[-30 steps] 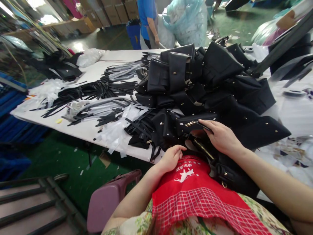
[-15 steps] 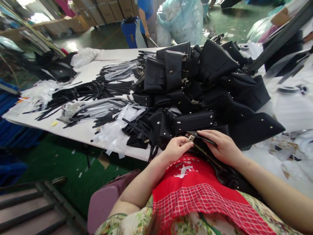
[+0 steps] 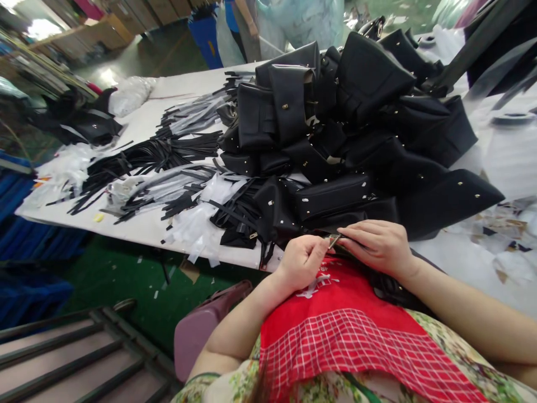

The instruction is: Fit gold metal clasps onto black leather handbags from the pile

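My left hand point(image 3: 302, 261) and my right hand point(image 3: 376, 244) meet at the table's near edge, just above my red apron point(image 3: 335, 330). Both pinch a small metal buckle point(image 3: 334, 241) on a black strap that belongs to a black bag point(image 3: 390, 288) lying in my lap. The left fingers are curled onto the buckle; the right fingers press the strap from above. Directly behind my hands rises a big heap of black leather bags point(image 3: 348, 129) with small metal studs.
Bundles of black straps point(image 3: 168, 154) and clear plastic wrappers point(image 3: 197, 224) cover the white table point(image 3: 138, 226) to the left. A mauve chair back point(image 3: 210, 324) stands at my left side. A person stands beyond the table by a blue bin point(image 3: 205, 33).
My left hand rose from the apron and joined my right hand on the buckle. My right hand drew back from the pile toward me with the strap.
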Demonstrator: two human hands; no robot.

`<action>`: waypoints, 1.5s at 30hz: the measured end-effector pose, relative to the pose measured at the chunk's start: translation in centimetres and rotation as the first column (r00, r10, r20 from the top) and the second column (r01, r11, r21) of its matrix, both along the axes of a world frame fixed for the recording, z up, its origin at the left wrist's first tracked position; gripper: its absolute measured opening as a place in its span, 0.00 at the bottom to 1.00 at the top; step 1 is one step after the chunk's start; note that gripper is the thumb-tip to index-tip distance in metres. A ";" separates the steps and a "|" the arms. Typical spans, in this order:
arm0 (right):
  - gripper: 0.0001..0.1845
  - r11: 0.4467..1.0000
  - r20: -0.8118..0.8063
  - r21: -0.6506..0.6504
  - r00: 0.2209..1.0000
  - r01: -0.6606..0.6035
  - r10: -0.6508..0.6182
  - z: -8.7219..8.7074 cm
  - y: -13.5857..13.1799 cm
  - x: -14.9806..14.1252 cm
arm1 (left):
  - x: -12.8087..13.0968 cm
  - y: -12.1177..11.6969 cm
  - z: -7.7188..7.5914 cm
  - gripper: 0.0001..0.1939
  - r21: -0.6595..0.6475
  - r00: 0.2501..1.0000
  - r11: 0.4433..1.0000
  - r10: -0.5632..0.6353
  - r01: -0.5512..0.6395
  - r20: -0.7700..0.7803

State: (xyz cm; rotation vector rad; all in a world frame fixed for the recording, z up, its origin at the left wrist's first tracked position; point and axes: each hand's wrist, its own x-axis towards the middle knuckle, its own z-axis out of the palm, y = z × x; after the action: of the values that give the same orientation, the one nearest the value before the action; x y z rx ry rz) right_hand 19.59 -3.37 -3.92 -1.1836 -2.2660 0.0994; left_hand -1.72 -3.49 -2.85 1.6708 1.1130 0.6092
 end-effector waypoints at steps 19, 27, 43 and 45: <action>0.10 0.999 0.050 -0.040 0.999 0.013 -0.011 -0.6 -0.8 0.3 | 1.4 -0.1 -0.7 0.13 -0.203 0.997 0.976 -0.078 0.078 0.011; 0.06 1.000 -0.113 -0.014 0.993 0.025 -0.026 -0.9 -1.5 1.9 | 1.8 0.6 -0.2 0.17 -0.053 0.999 0.997 0.054 -0.054 0.007; 0.08 1.000 -0.142 0.009 0.990 0.014 -0.012 -1.4 -2.1 2.4 | 2.3 3.2 -1.5 0.17 -0.351 0.948 0.921 -0.055 0.170 0.314; 0.08 1.000 -0.133 0.011 0.991 0.008 -0.007 -1.4 -2.1 2.4 | 2.4 3.6 -1.4 0.17 -0.369 0.935 0.904 -0.082 0.216 0.346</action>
State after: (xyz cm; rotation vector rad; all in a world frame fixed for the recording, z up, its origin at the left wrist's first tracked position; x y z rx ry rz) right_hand 21.96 -5.48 -5.30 -1.1451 -2.1432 0.1575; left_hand 0.63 0.08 -4.29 1.2322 0.7951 0.4915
